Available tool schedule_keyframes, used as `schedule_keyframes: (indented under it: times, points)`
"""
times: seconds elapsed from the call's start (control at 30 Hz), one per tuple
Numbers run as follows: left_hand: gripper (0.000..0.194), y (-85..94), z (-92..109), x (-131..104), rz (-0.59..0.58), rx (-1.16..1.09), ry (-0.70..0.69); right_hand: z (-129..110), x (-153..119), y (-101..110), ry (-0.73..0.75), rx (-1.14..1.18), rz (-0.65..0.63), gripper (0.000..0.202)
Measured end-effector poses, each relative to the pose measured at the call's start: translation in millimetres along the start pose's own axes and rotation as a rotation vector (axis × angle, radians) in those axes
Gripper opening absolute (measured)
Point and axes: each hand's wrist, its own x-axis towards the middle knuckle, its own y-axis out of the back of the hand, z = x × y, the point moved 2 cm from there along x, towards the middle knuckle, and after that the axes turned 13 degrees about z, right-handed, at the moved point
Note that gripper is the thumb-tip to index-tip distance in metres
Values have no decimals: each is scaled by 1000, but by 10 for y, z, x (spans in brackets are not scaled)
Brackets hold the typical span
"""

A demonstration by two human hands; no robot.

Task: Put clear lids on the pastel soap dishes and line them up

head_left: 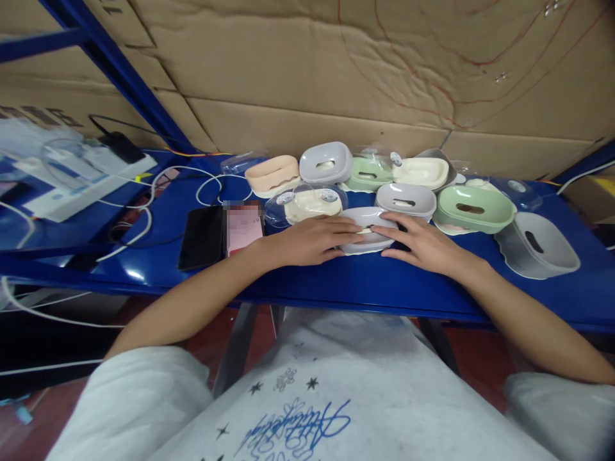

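Observation:
A pale lavender oval soap dish (373, 243) with a slot in its floor sits near the front edge of the blue table. My left hand (314, 241) grips its left end, fingers laid over the rim and thumb on the near side. At the right end, my right hand (416, 242) holds it with spread fingers reaching over the rim, the thumb low at the front. Part of the dish is hidden under my fingers. Just behind are a second lavender dish (406, 198) and a cream dish (314, 203) beside a clear lid.
More dishes stand behind: peach (273, 174), lavender (325, 161), green (369, 171) and cream (421, 171). A green dish (475, 208) and a grey one (538, 246) stand right. Left are a black phone (200, 237), cables and a white power strip (86, 182). Cardboard (298, 70) walls the back.

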Motion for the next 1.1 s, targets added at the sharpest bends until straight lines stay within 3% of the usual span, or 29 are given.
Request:
schedule_keyframes:
  times: [0.53,0.7,0.9,1.1]
  points:
    - [53,27,-43,-2,-145,-13,107,-43,8,-43,100,-100,6,50]
    - [46,4,-7,-2,-79,72,41,-70,5,-27,175,-164,52,42]
    - [36,99,72,40,129,106,53,-209,48,142,287,-265,256,32]
    - [37,119,124,69,141,112,3,-299,78,173,343,-239,299,24]
